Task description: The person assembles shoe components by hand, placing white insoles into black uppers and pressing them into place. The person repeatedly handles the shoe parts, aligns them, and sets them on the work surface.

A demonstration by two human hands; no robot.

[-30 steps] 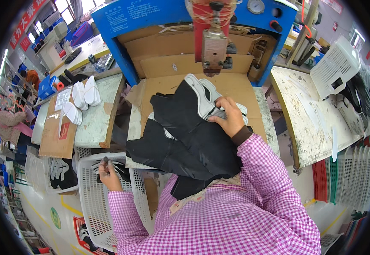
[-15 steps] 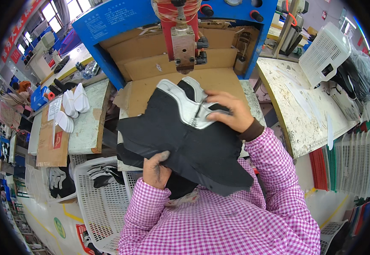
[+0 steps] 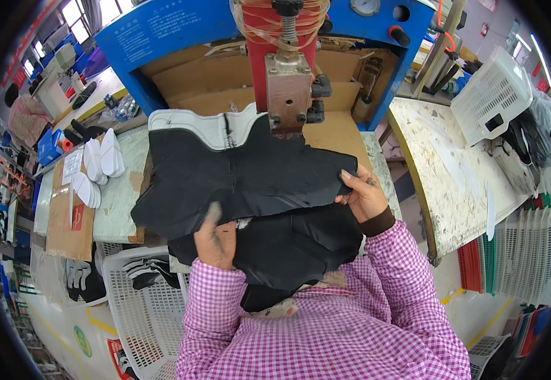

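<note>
A black fabric shoe upper point(image 3: 224, 171) with a white padded collar edge point(image 3: 183, 120) is spread out below the metal press block point(image 3: 289, 95) of a blue machine. Its upper right part reaches beneath that block. At its lower left edge my left hand point(image 3: 216, 244) grips it, thumb on top and the other fingers hidden underneath. My right hand point(image 3: 367, 196) pinches its right end between thumb and fingers. Nearer to me, more black uppers point(image 3: 301, 237) lie under the held one, partly over my lap.
A blue machine frame point(image 3: 167, 38) surrounds a cardboard-lined bay. To the left, white insole-shaped pieces point(image 3: 110, 155) lie on a bench; below stands a white basket point(image 3: 145, 316) with uppers. On the right are a worn table point(image 3: 440, 164), a tilted white basket point(image 3: 494, 95) and stacked baskets point(image 3: 529, 240).
The upper has gone from bunched and tilted to spread out, its white collar now further left and away from me. My right hand has moved from the collar to the right end.
</note>
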